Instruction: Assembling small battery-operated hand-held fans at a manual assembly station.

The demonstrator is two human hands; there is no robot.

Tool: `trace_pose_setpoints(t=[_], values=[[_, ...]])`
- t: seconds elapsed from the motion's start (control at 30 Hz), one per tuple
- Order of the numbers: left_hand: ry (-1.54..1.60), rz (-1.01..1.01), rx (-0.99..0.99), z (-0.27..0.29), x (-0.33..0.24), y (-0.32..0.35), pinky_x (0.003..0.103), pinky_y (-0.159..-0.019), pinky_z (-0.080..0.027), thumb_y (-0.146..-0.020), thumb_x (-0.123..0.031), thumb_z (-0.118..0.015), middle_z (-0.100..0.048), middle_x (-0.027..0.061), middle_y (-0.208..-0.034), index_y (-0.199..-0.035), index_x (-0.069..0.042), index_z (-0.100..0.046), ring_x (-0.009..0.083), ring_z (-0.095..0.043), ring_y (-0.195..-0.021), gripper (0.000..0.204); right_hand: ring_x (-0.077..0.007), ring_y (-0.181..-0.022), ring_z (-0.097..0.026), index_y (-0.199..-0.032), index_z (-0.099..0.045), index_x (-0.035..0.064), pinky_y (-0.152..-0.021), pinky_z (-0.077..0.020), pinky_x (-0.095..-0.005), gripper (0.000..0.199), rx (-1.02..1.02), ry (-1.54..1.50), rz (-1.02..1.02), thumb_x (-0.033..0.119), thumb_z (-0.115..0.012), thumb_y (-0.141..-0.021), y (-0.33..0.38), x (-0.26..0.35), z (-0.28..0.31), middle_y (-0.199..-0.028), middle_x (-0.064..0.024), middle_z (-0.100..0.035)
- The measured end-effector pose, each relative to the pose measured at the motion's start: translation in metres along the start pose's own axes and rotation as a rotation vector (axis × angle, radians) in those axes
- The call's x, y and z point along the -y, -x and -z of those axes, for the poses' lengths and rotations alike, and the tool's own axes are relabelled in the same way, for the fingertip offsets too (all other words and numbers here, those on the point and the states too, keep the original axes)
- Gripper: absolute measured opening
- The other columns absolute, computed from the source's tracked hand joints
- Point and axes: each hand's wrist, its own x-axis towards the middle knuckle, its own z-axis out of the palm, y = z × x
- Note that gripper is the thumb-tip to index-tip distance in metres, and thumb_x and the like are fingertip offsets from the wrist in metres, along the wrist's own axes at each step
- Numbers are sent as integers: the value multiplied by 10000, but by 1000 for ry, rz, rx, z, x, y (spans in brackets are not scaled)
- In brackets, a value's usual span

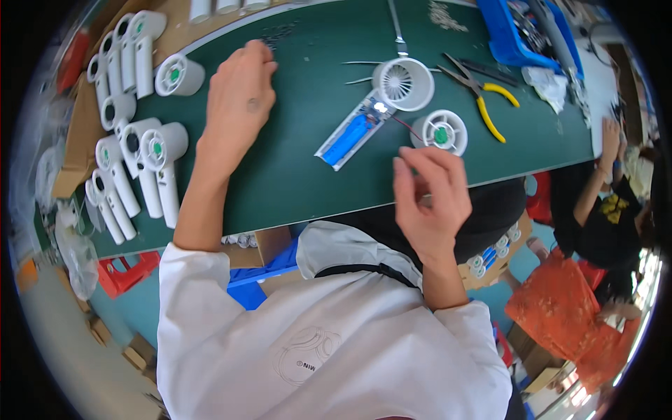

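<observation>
While the opened white fan body (376,110) is lying with its long axis slanting down-left, the nearer right hand (435,196) is hanging loosely parted, seemingly empty, at its lower right, and the left hand (243,89), grip unclear, is hovering up-left of it by small dark pieces (283,32).

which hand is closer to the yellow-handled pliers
Right. The right hand is below and left of the yellow-handled pliers in view, not touching; the left hand is much farther to their left.
</observation>
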Motion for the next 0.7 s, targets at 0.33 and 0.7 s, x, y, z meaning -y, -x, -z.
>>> trace_pose_setpoints(t=[0.33, 0.7], values=[[-2, 21, 48, 7, -11, -10, 438, -690, -447, -911, -97, -560, -590, 198, -824, -898, 16, -536, 388, -569, -775, 116, -68, -504, -508, -944, -699, 43, -421, -385, -201, 218, 9, -139, 57, -50, -717, -748, 15, -26, -23, -910, -41, -616], [1254, 34, 176, 0, -38, -4, 226, -500, -507, -929, -49, -589, -605, 90, -894, -1100, 32, -586, 99, -556, -670, 189, -54, -552, -519, -956, -691, 12, -454, -399, -196, 212, 29, -240, -51, -80, -695, -765, 18, -21, -16, -913, -72, -624]])
